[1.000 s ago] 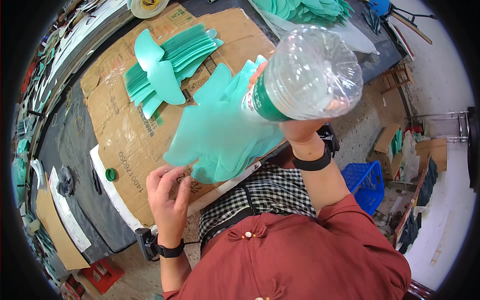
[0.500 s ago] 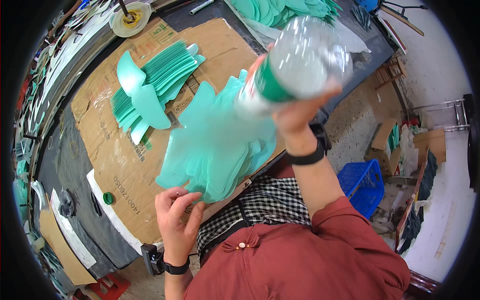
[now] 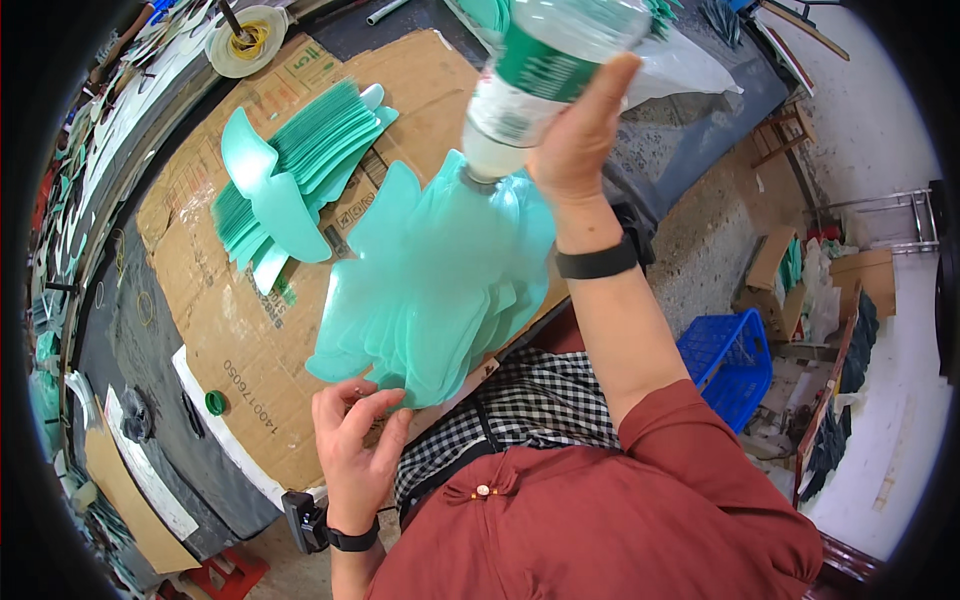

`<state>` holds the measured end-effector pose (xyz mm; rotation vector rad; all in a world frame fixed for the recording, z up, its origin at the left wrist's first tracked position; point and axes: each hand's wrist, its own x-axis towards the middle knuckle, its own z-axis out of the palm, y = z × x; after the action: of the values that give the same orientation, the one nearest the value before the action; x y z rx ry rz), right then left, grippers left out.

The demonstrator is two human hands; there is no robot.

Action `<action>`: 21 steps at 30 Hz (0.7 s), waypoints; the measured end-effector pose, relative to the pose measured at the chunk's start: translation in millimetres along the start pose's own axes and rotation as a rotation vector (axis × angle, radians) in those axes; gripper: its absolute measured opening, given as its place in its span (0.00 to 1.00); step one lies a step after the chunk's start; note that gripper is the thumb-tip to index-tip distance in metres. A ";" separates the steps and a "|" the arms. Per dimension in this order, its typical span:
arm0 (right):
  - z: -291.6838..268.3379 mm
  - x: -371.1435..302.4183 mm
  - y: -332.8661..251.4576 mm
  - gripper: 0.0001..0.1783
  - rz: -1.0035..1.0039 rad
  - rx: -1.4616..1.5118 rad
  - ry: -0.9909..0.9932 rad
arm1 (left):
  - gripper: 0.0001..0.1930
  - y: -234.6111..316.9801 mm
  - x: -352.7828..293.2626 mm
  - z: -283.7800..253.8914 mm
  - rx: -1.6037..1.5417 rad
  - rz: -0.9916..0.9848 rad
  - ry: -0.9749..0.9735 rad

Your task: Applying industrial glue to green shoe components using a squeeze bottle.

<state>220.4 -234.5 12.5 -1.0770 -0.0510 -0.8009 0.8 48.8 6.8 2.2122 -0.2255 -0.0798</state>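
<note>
My right hand (image 3: 580, 140) grips a clear plastic bottle (image 3: 550, 70) with a green and white label. The bottle is tilted with its neck down, its mouth just above the far part of a fanned pile of thin mint-green shaped sheets (image 3: 440, 310). A hazy patch blurs the middle of this pile; I cannot tell what causes it. At the pile's near tip, my left hand (image 3: 358, 435) has thumb and forefinger closed on the edge of the sheets. A second stack of green sheets (image 3: 325, 145) lies farther left, with a loose wavy sheet (image 3: 265, 185) across it.
Flattened cardboard (image 3: 225, 310) covers the dark table (image 3: 130, 310) under the piles. A small green cap (image 3: 215, 402) sits on its left part. At the far left stands a round spool (image 3: 240, 42). A blue plastic crate (image 3: 735, 365) is on the floor at the right.
My right hand has brought the bottle from a raised, blurred position to a neck-down tilt over the pile, swinging its base farther away. My left hand has stayed at the pile's near tip.
</note>
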 end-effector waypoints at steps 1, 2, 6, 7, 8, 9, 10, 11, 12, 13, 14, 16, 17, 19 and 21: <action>7.4 -1.2 3.0 0.42 -0.022 -0.046 -0.057 | 0.11 0.0 0.4 0.1 0.008 0.001 -0.002; 13.9 -3.6 4.4 0.42 -0.074 -0.106 -0.174 | 0.11 0.1 0.6 0.0 -0.004 -0.004 0.002; 27.0 -14.9 -5.7 0.41 -0.128 -0.092 -0.562 | 0.11 -0.7 -3.2 -1.2 -0.017 -0.027 0.003; 26.9 -17.2 -11.6 0.45 -0.052 -0.057 -0.580 | 0.11 -1.4 -4.8 -2.3 -0.020 -0.048 -0.001; 26.6 -20.7 -17.0 0.49 0.025 -0.024 -0.594 | 0.10 -2.4 -6.6 -3.2 -0.024 -0.068 -0.005; 25.9 -23.1 -23.7 0.52 0.097 0.008 -0.607 | 0.10 -3.7 -8.1 -3.9 -0.038 -0.073 0.001; 26.7 -30.2 -28.4 0.47 0.009 -0.128 -0.520 | 0.10 -5.6 -8.9 -4.4 -0.052 -0.075 0.008; 28.7 -36.9 -33.2 0.41 -0.065 -0.221 -0.594 | 0.10 -7.8 -9.9 -4.7 -0.066 -0.075 0.013; 29.9 -50.9 -38.7 0.41 -0.130 -0.352 -0.657 | 0.10 -10.1 -10.6 -4.8 -0.064 -0.085 0.011; 31.6 -66.9 -44.8 0.42 -0.138 -0.367 -0.728 | 0.09 -12.5 -11.3 -4.5 -0.062 -0.094 0.008; 33.2 -85.9 -51.4 0.43 -0.064 -0.226 -0.763 | 0.08 -15.2 -11.5 -4.8 -0.063 -0.115 0.018; 40.4 -123.3 -59.6 0.47 0.021 0.119 -0.895 | 0.13 -17.8 -13.5 -1.1 -0.361 -0.316 0.128; 40.4 -135.0 -63.9 0.49 0.013 0.163 -1.044 | 0.13 -20.3 -11.6 -1.4 -0.414 -0.303 0.144; 37.5 -149.9 -75.4 0.52 -0.050 0.226 -1.061 | 0.12 -21.4 -8.7 -3.1 -0.275 -0.140 0.069; 25.5 -145.2 -86.0 0.53 -0.039 0.227 -1.085 | 0.12 -16.3 -8.2 -8.3 -0.082 -0.096 0.057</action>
<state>71.9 -152.7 31.8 -1.1817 -1.0529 -0.1564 -4.0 66.5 -1.3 2.1394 -0.0831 -0.0769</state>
